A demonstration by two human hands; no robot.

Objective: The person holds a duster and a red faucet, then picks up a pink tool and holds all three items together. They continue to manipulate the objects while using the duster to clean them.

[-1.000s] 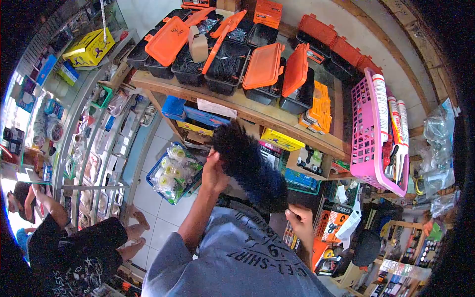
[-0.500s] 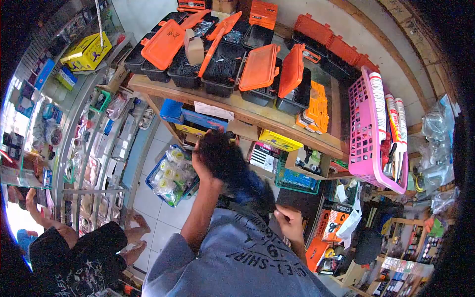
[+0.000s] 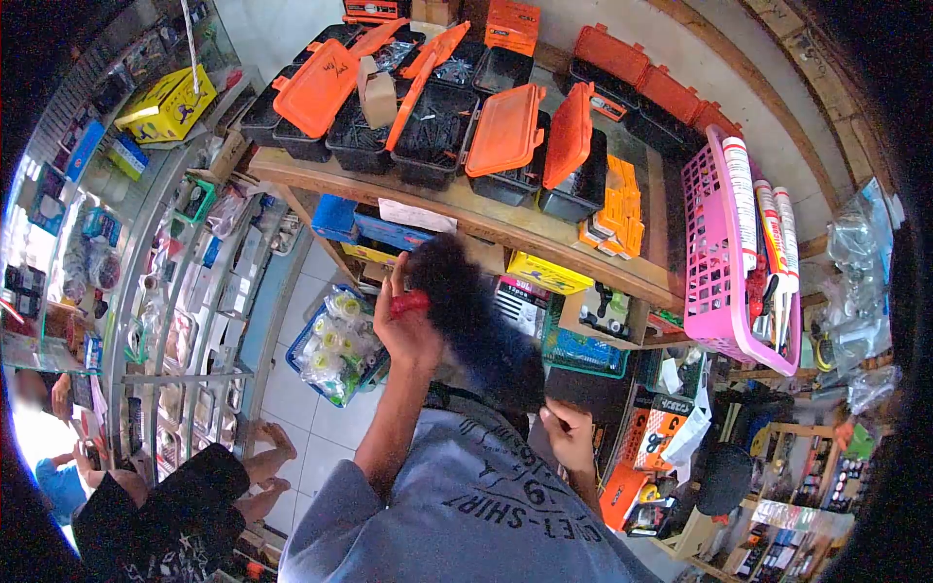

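Note:
A fluffy black duster [image 3: 462,291], dark blue and blurred toward its lower end, hangs in front of my grey T-shirt. My left hand [image 3: 406,330] is raised at its upper left side, the palm curled around a red handle-like part [image 3: 409,302] with some fingers pointing up. The fluff hides where that red part joins. Close to the duster's lower end is my right hand [image 3: 570,433], its fingers curled in. A dark edge shows beside those fingers, but I cannot make out what is in them.
Black bins with orange lids [image 3: 503,131] line the wooden shelf [image 3: 466,219] ahead. A pink basket [image 3: 714,243] holds several white tubes. A blue basket [image 3: 335,345] of bagged goods stands on the tiled floor. Another person in black [image 3: 165,515] is beside the glass counter at left.
My left hand has turned, and the red part in it now shows. The duster's upper end has shifted slightly up and right. People at lower left have moved their arms.

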